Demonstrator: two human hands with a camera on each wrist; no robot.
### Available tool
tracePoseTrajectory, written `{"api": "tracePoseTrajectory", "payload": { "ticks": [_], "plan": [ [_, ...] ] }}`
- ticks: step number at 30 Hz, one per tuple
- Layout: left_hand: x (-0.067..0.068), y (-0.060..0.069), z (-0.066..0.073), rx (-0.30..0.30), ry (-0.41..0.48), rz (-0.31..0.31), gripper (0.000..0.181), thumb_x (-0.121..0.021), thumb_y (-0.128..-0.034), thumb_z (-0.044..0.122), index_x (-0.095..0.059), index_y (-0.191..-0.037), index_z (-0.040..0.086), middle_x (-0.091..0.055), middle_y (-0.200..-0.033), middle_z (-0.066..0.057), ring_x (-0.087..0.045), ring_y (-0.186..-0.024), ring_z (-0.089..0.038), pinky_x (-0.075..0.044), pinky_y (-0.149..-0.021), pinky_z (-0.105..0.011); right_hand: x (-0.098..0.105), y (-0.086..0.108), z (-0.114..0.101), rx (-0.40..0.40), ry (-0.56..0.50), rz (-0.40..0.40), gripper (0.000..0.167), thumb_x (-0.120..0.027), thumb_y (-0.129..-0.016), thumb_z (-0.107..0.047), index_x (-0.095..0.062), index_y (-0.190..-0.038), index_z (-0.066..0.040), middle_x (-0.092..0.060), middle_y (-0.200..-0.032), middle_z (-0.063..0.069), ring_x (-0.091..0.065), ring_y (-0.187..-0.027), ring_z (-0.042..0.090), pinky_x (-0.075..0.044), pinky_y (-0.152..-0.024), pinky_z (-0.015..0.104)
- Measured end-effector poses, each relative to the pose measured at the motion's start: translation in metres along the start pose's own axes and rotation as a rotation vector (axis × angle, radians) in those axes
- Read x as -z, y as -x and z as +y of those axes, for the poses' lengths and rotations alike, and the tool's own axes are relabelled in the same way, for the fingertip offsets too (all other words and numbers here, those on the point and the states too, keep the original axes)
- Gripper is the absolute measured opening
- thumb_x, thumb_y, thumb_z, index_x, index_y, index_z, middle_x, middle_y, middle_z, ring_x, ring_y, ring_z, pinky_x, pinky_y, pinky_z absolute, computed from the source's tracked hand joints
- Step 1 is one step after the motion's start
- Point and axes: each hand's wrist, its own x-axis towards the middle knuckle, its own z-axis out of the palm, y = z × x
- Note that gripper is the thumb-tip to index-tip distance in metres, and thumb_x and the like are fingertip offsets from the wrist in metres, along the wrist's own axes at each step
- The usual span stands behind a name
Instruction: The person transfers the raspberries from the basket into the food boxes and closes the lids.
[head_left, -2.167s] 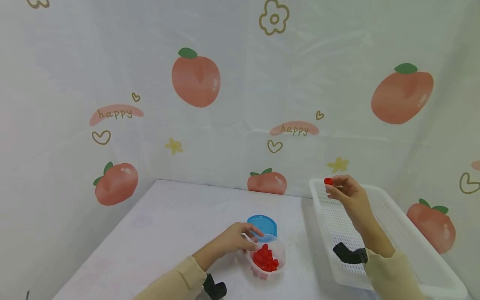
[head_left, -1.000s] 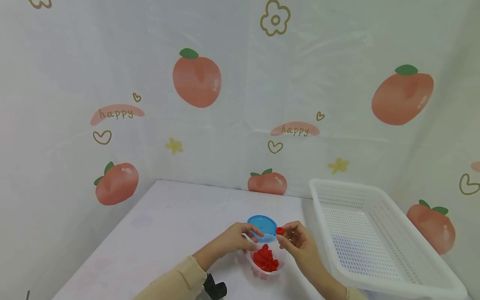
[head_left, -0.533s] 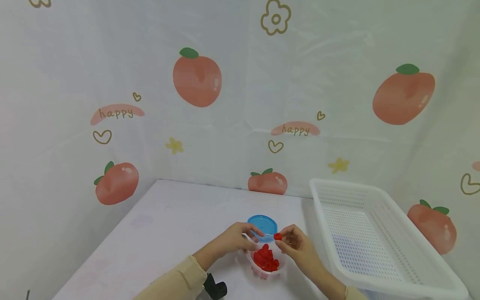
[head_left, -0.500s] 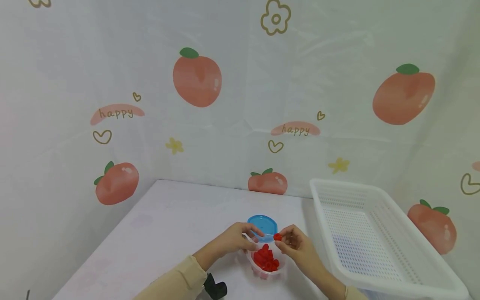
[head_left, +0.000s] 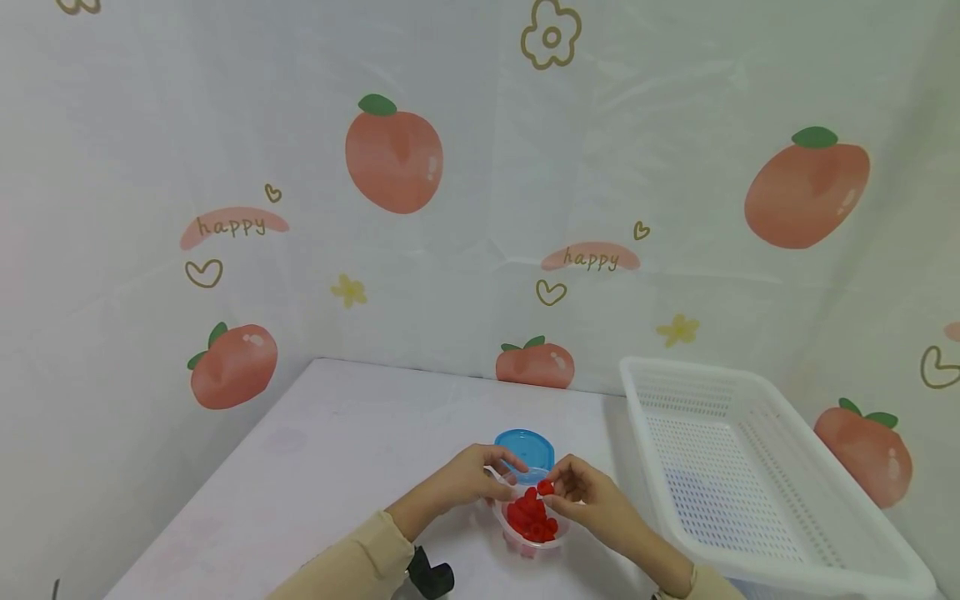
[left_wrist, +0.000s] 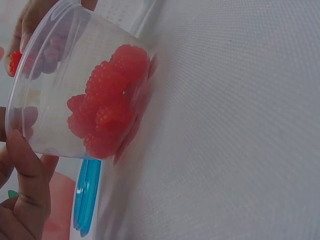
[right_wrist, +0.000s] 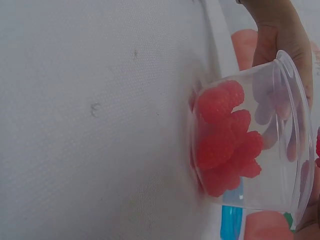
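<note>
A clear plastic tub (head_left: pixel 521 547) stands on the table with several red raspberries (head_left: pixel 528 518) heaped in its bottom. My left hand (head_left: pixel 480 477) grips the tub's rim at its left side; in the left wrist view a fingertip of the left hand (left_wrist: pixel 25 185) lies against the wall by the rim. Between the thumb and fingers of my right hand (head_left: pixel 592 500) a single raspberry (head_left: pixel 545 487) is pinched, just above the tub's opening. Through the clear wall the heap of raspberries (right_wrist: pixel 225 140) shows in the right wrist view.
Behind the tub lies a blue round lid (head_left: pixel 525 448) on the white table (head_left: pixel 360 433). A large white perforated basket (head_left: pixel 645 467) stands to the right. A black strap mount (head_left: pixel 430 575) sits under the left wrist. A fruit-printed cloth (head_left: pixel 465 300) hangs behind.
My right hand came from over the basket to the tub with the raspberry, then lowered it leftward over the opening. The left hand stays at the rim.
</note>
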Motion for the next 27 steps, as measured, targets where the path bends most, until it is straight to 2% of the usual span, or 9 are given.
{"api": "tracePoseTrajectory", "payload": {
  "ticks": [6,20,27],
  "plan": [
    [-0.0011,-0.0006,-0.0003,0.007,-0.008,0.008,0.029,-0.077,-0.079,0.009,-0.071,-0.106,0.016,-0.065,-0.094,-0.003,-0.062,-0.073,-0.017,-0.056,-0.063,-0.03,0.0004,0.0004,-0.0014,-0.034,-0.003,-0.009,0.026,-0.071,-0.087,-0.016,-0.055,-0.105,-0.003,-0.056,-0.09,0.007,-0.056,-0.079,0.009,-0.052,-0.07,0.019],
    [-0.0005,-0.0008,-0.0011,0.0,-0.01,-0.001,0.031,-0.077,-0.0789,0.008,-0.07,-0.109,0.013,-0.065,-0.095,-0.004,-0.061,-0.075,-0.015,-0.056,-0.062,-0.028,0.0012,0.0009,-0.0041,-0.033,-0.005,-0.016,0.026,-0.07,-0.088,-0.015,-0.055,-0.105,-0.004,-0.055,-0.09,0.006,-0.056,-0.08,0.009,-0.052,-0.071,0.019],
    [0.0,-0.0004,-0.0015,0.007,-0.007,-0.004,0.032,-0.076,-0.0793,0.008,-0.07,-0.11,0.012,-0.065,-0.096,-0.003,-0.06,-0.077,-0.016,-0.056,-0.063,-0.029,0.0016,0.0016,-0.0061,-0.005,-0.036,-0.026,0.026,-0.068,-0.089,-0.012,-0.054,-0.107,0.0,-0.055,-0.091,0.007,-0.055,-0.08,0.009,-0.052,-0.071,0.018]
  ]
}}
